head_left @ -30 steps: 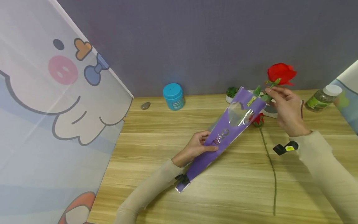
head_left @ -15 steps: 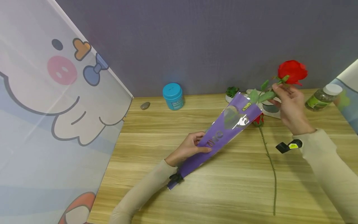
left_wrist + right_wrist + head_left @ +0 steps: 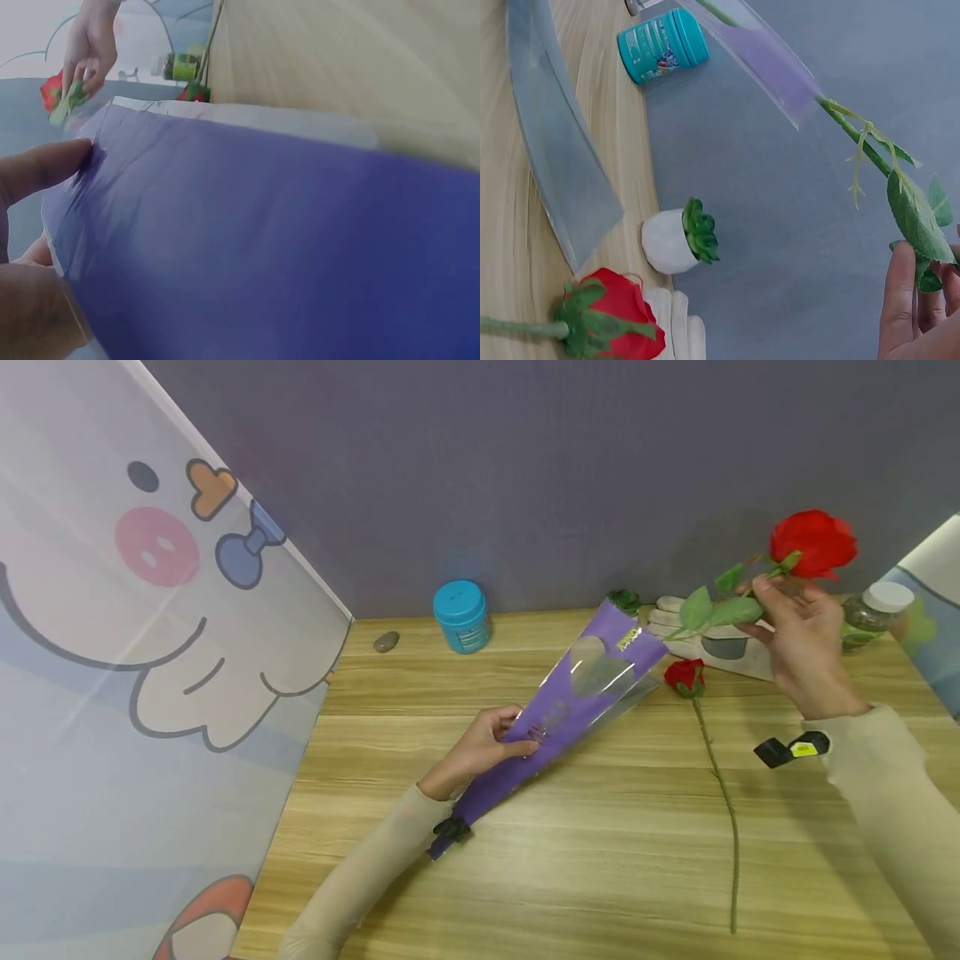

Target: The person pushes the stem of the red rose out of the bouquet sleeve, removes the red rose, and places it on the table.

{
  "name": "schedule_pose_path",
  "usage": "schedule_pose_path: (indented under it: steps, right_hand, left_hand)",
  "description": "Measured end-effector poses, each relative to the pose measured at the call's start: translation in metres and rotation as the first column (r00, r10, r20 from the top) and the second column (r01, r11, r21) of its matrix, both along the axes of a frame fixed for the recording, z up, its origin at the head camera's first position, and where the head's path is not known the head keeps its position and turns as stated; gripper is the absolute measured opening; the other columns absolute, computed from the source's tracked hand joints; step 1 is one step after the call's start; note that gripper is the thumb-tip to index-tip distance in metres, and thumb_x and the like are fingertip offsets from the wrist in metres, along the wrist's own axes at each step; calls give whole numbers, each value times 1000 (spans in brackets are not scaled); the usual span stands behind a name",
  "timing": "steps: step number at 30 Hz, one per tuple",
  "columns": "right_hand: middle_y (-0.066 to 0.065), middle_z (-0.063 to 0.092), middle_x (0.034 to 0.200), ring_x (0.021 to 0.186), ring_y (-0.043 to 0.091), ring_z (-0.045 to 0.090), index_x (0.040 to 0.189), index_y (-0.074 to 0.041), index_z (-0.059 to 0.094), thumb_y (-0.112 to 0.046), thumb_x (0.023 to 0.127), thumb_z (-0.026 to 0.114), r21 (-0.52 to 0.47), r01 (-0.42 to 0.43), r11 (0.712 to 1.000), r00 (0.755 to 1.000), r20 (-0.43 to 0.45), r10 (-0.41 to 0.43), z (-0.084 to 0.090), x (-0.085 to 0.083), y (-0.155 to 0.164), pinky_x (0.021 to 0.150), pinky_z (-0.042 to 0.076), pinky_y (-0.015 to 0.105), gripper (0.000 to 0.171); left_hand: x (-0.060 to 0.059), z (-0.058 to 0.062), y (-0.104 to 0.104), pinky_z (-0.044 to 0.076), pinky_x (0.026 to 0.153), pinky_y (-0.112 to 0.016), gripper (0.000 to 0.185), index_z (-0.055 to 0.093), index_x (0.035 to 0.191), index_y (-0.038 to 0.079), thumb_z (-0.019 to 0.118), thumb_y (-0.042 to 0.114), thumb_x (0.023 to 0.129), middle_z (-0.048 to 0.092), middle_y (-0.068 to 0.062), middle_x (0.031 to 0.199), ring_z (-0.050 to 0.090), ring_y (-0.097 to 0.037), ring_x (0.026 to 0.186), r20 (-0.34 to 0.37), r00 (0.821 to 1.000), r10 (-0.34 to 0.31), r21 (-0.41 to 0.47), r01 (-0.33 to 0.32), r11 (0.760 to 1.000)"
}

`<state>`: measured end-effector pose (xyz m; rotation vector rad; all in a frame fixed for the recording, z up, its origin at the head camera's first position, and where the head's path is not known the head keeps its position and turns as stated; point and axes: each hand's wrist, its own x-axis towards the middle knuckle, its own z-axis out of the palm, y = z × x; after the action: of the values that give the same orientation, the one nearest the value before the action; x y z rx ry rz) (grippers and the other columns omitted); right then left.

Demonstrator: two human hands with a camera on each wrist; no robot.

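Observation:
My left hand grips a purple flower sleeve with a clear window, its thumb across the front. The sleeve slants up to the right, a black bow near its narrow end. Up to the right, my right hand pinches the stem of a red rose just below the bloom. Its leaves are outside the sleeve, while the lower stem runs into the sleeve's mouth and is partly hidden. Below the right hand, a second red rose with a bare stem lies on the wooden table.
White gloves lie behind the second rose, beside a potted succulent. A green-labelled jar stands at the back right, partly behind my right hand. A blue canister and grey stone are at the back left.
My right hand has moved right and slightly up with the rose, drawing more of its leaves and stem out of the sleeve. My left hand and the sleeve have shifted left.

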<state>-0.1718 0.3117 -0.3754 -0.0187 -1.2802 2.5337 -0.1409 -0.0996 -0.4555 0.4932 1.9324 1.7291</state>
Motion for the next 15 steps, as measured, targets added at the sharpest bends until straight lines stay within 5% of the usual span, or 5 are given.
schedule_pose_path:
  steps: [8, 15]
  right_hand:
    - [14, 79, 91, 74, 19, 75, 102, 5, 62, 5, 96, 69, 39, 43, 998, 999, -30, -42, 0, 7, 13, 51, 58, 27, 9]
    - [15, 79, 91, 72, 20, 76, 102, 5, 60, 6, 96, 68, 23, 75, 997, 997, -36, -74, -1, 13, 28, 49, 58, 27, 10]
  left_hand:
    - [-9, 4, -15, 56, 73, -21, 27, 66, 116, -5, 74, -5, 91, 73, 6, 95, 69, -6, 84, -25, 999, 44, -47, -45, 998]
    - [-11, 6, -24, 58, 76, -23, 24, 65, 115, -4, 72, -3, 93, 74, -3, 101, 70, -8, 87, -53, 998, 46, -73, -50, 996]
